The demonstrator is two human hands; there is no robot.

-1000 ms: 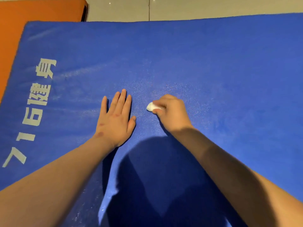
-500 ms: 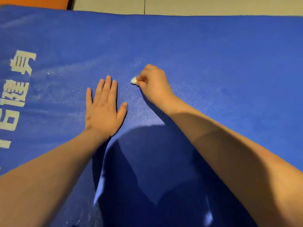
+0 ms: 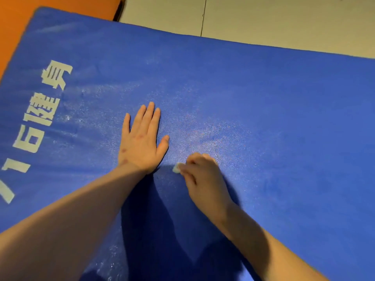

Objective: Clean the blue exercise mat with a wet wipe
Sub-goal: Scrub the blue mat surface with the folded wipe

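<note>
Blue foam fills the head view: the mat (image 3: 274, 118) lies flat and runs off the frame at 3, 6 and 9 o'clock. The left hand (image 3: 142, 142) presses flat on it near the centre, fingers straight and close together, thumb spread toward 3 o'clock. Just beside it, at its 4 o'clock, the right hand (image 3: 203, 179) curls its fingers round the wipe (image 3: 175, 168), a small white wad that touches the mat. A pale, speckled sheen spreads from the hands toward 12 and 2 o'clock; whether it is moisture or dust I cannot tell. White lettering (image 3: 40, 118) runs along the 9 o'clock side. An orange mat (image 3: 30, 21) shows at 11 o'clock and grey floor (image 3: 263, 21) at 12.

The step in hand looks like scrubbing the middle of the mat while the left hand braces. The next stroke calls for firm downward pressure and a path onto ground not yet wiped, probably toward 3 o'clock.

Most of the wipe is hidden under the right fingers, which are blurred; only a corner shows at that hand's 10 o'clock. A shadow darkens the mat at 6 o'clock, and the near edge is cut off.
</note>
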